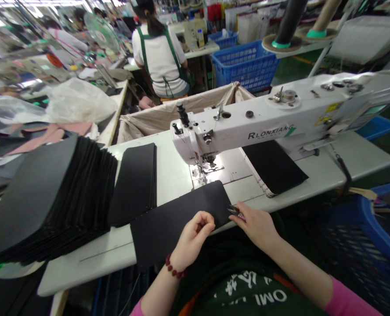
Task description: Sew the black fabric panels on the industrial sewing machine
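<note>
Pink sleeves (348,300), 1 dark-red beaded bracelet (174,267), dark green apron (247,285) with white lettering and orange trim.

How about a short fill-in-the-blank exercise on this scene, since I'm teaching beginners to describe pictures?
A bracelet of dark red ____ circles the wrist of the left hand.
The snips are in the ____ hand.
The panel by the left hand is ____ in colour.
The brand name printed on the sewing machine is ____.

Missing words: beads; right; black; RLONXIANG.
</note>
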{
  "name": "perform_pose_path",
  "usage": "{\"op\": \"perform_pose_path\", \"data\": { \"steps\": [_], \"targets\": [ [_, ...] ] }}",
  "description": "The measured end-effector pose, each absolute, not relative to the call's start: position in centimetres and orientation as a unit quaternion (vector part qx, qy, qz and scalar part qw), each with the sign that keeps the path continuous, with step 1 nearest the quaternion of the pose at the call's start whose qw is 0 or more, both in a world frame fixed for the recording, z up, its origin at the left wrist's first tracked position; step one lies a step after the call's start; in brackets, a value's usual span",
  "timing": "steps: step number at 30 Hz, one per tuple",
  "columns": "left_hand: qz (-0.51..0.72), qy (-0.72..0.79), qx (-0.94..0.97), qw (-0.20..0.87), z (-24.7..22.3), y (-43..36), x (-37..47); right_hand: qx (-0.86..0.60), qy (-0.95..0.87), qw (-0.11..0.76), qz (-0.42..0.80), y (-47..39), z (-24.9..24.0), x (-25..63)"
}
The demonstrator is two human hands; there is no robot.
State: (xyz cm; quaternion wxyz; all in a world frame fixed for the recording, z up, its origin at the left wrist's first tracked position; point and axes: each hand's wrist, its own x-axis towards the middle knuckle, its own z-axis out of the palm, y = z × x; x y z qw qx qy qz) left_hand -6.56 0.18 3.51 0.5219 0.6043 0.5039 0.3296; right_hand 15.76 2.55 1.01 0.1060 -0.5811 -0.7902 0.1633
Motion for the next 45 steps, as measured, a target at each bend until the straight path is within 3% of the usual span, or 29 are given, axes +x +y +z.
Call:
{"op": "perform_pose_path", "data": {
  "steps": [4,11,18,21,26,29,35,40,45],
  "targets": [
    [0.316,0.523,0.618,0.495,3.9,-0.8,-8.6,-0.585,-0.786,0.107,0.170,2.5,0.9,16.0],
    [0.252,0.532,0.764,0.264,2.3,-1.2,-7.2,-0.518,-0.770,0.187,0.323,0.9,1.7,15.4],
    [0.217,0.531,0.789,0.221,1.7,-1.1,-7.3,-0.476,-0.762,0.233,0.373,0.1,0.8,14.7],
    [0.215,0.528,0.792,0.216,1.7,-1.2,-7.1,-0.419,-0.797,0.203,0.384,0.8,0.9,15.4],
    [0.216,0.530,0.792,0.212,1.6,-0.8,-7.4,-0.302,-0.873,0.048,0.379,1.2,1.6,17.8],
    [0.206,0.521,0.800,0.217,1.6,-0.7,-7.8,-0.325,-0.860,0.015,0.393,1.1,2.0,19.4],
    [0.191,0.509,0.821,0.173,1.7,-1.2,-7.3,-0.486,-0.810,0.174,0.280,1.8,2.3,18.0],
    [0.173,0.520,0.829,0.111,2.0,-2.7,-9.7,-0.433,-0.858,0.152,0.231,2.9,1.5,16.5],
    [0.133,0.560,0.817,0.040,2.2,-5.8,-16.9,-0.430,-0.837,0.206,0.268,4.1,1.9,18.1]
  ]
}}
